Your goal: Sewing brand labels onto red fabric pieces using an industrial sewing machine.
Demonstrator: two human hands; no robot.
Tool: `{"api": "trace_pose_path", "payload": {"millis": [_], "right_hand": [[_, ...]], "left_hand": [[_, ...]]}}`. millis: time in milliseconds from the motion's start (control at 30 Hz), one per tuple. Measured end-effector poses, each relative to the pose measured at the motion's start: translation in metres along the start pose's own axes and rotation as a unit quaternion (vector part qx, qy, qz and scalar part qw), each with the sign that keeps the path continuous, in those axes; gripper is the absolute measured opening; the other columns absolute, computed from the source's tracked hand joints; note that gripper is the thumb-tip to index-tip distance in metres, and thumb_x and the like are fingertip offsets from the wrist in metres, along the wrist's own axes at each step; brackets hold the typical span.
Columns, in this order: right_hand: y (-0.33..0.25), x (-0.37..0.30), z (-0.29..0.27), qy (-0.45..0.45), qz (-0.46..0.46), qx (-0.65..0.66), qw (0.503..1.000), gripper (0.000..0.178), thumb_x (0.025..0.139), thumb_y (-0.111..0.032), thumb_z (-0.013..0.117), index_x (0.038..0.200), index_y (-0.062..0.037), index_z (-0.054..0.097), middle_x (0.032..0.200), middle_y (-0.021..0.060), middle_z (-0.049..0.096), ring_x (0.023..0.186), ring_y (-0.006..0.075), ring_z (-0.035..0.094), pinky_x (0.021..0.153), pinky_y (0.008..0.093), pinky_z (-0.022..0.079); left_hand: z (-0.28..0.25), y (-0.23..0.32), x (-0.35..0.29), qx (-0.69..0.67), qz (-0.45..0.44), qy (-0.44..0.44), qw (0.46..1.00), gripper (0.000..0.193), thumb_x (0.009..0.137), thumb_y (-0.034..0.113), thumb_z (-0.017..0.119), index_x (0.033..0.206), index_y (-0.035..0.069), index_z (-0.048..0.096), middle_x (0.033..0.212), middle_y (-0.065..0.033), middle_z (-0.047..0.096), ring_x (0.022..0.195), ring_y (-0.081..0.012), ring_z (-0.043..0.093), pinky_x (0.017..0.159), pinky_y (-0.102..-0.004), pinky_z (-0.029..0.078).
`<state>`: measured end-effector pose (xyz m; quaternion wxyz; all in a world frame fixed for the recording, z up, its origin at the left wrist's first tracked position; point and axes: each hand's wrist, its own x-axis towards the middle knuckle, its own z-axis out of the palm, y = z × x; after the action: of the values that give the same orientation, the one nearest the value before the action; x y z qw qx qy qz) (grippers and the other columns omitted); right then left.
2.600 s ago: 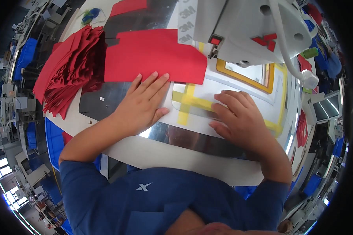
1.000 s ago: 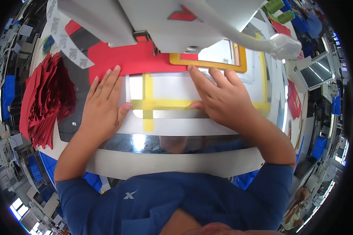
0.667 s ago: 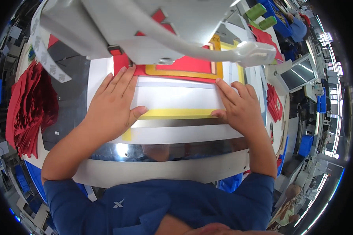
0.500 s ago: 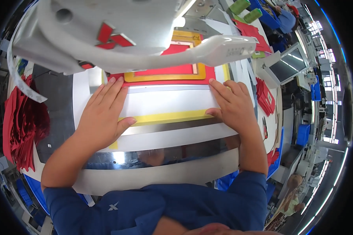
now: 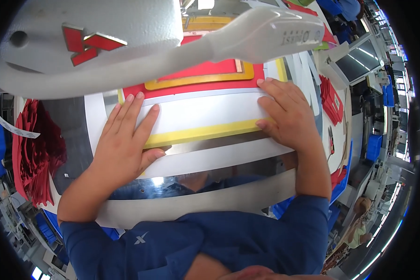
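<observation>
A red fabric panel (image 5: 210, 88) lies flat under a yellow frame (image 5: 198, 80) with a rectangular opening. A white board (image 5: 205, 112) edged with a yellow tape strip (image 5: 205, 134) sits just in front of it. My left hand (image 5: 123, 137) lies flat, fingers stretched, its fingertips by the panel's near left corner. On the other side my right hand (image 5: 289, 109) rests with fingers apart, touching near the panel's right corner. Neither hand grips anything. A white sewing machine head (image 5: 98, 28) and its curved grey-white lamp arm (image 5: 247, 35) hide the far part of the frame.
A thick pile of red fabric pieces (image 5: 37, 149) lies at the left. To the right are a smaller red stack (image 5: 330, 100), small snips (image 5: 331, 140) and a tilted screen (image 5: 364, 56). A shiny metal edge (image 5: 186, 184) runs before my body.
The whole view has shifted, with the machine head now larger and further left. Both hands stay at the panel's near edge; my right fingers have shifted slightly and look more bent.
</observation>
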<state>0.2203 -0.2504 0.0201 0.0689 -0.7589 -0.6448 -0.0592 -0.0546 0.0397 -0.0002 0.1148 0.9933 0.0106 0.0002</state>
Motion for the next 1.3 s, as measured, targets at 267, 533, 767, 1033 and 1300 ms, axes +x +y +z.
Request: {"api": "trace_pose_path", "payload": {"millis": [267, 533, 767, 1033, 1300], "right_hand": [[-0.007, 0.015, 0.000, -0.033, -0.025, 0.068, 0.997, 0.038, 0.093, -0.038, 0.077, 0.093, -0.0040, 0.059, 0.150, 0.0223, 0.064, 0.138, 0.0421, 0.061, 0.119, 0.0538, 0.047], [-0.008, 0.022, 0.002, -0.053, -0.015, 0.065, 0.996, 0.038, 0.084, -0.033, 0.082, 0.088, -0.0030, 0.059, 0.149, 0.0213, 0.065, 0.140, 0.0396, 0.060, 0.120, 0.0537, 0.046], [-0.002, 0.014, -0.002, -0.017, -0.038, 0.041, 0.998, 0.047, 0.092, -0.044, 0.077, 0.086, -0.0021, 0.057, 0.144, 0.0245, 0.067, 0.133, 0.0437, 0.064, 0.115, 0.0547, 0.048], [-0.001, 0.017, 0.001, -0.025, -0.036, 0.010, 0.999, 0.049, 0.095, -0.047, 0.074, 0.088, -0.0007, 0.059, 0.141, 0.0249, 0.069, 0.130, 0.0443, 0.065, 0.115, 0.0552, 0.048], [-0.010, 0.023, 0.002, -0.022, -0.020, 0.075, 0.997, 0.041, 0.089, -0.037, 0.080, 0.091, -0.0019, 0.059, 0.148, 0.0242, 0.065, 0.134, 0.0451, 0.062, 0.118, 0.0545, 0.046]], "left_hand": [[-0.007, 0.004, -0.013, -0.008, -0.010, -0.009, 1.000, 0.086, 0.100, 0.063, 0.063, 0.163, 0.006, 0.047, 0.169, -0.0355, 0.034, 0.155, -0.0548, 0.037, 0.127, -0.0634, 0.030], [-0.016, 0.013, -0.024, 0.050, -0.074, 0.019, 0.996, 0.086, 0.090, 0.054, 0.079, 0.156, 0.006, 0.054, 0.164, -0.0330, 0.042, 0.150, -0.0498, 0.045, 0.124, -0.0594, 0.035], [-0.014, 0.009, -0.023, 0.055, -0.108, 0.054, 0.991, 0.077, 0.093, 0.044, 0.077, 0.148, -0.006, 0.056, 0.160, -0.0299, 0.050, 0.147, -0.0487, 0.049, 0.121, -0.0590, 0.038], [-0.014, 0.008, -0.021, 0.058, -0.095, 0.045, 0.993, 0.073, 0.093, 0.039, 0.079, 0.148, -0.005, 0.059, 0.155, -0.0264, 0.057, 0.147, -0.0452, 0.051, 0.122, -0.0573, 0.037], [-0.012, 0.009, -0.018, 0.018, -0.056, 0.031, 0.998, 0.078, 0.093, 0.049, 0.079, 0.153, 0.004, 0.057, 0.160, -0.0286, 0.051, 0.149, -0.0448, 0.050, 0.124, -0.0574, 0.035]]}}
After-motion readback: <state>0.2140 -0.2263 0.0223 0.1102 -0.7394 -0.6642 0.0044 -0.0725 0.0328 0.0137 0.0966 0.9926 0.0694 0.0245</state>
